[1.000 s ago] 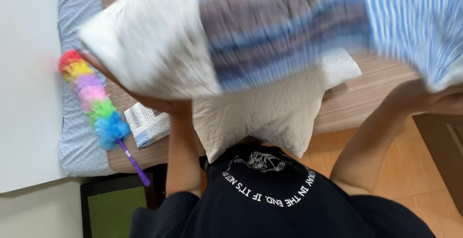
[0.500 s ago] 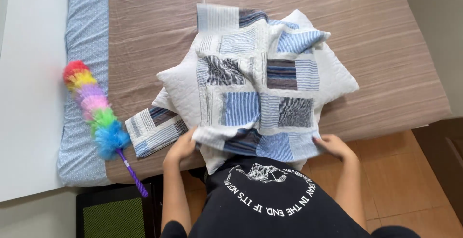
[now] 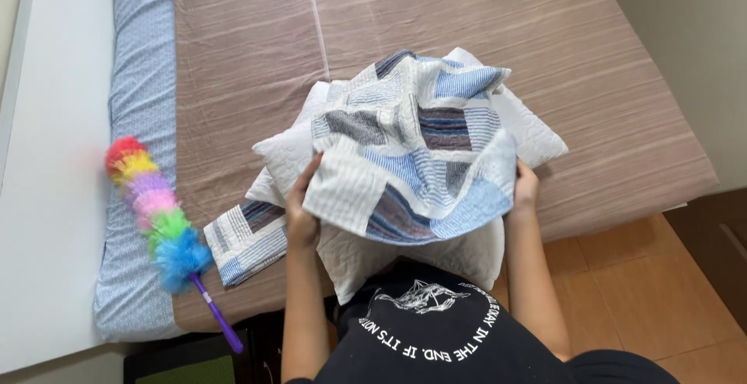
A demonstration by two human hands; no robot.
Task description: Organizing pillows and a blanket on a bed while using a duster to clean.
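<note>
Quilt (image 3: pixel 412 150): patchwork of white, blue-striped and dark-striped squares, stitched and soft, bunched into a rumpled heap on the near part of the bed. Lies on top of white pillows (image 3: pixel 537 139), puffy and quilted, their corners poking out left, right and below. Left hand (image 3: pixel 302 206) grasping the quilt's left edge, fingers curled over the cloth. Right hand (image 3: pixel 526 189) gripping the right edge, thumb side up, fingers hidden behind the fabric. Just left of the left hand, a smaller patchwork piece (image 3: pixel 245 240), flat, same striped squares, partly tucked under the pillows. Underneath everything, a brown sheet (image 3: pixel 249 65) with fine stripes and a seam running away from the viewer. Along the left side, a strip of blue speckled mattress cover (image 3: pixel 144 65). On that strip, a fluffy rainbow duster (image 3: pixel 156 213) with a thin purple handle, well apart from the quilt. Tan wooden floor (image 3: pixel 622 275) at right.
</note>
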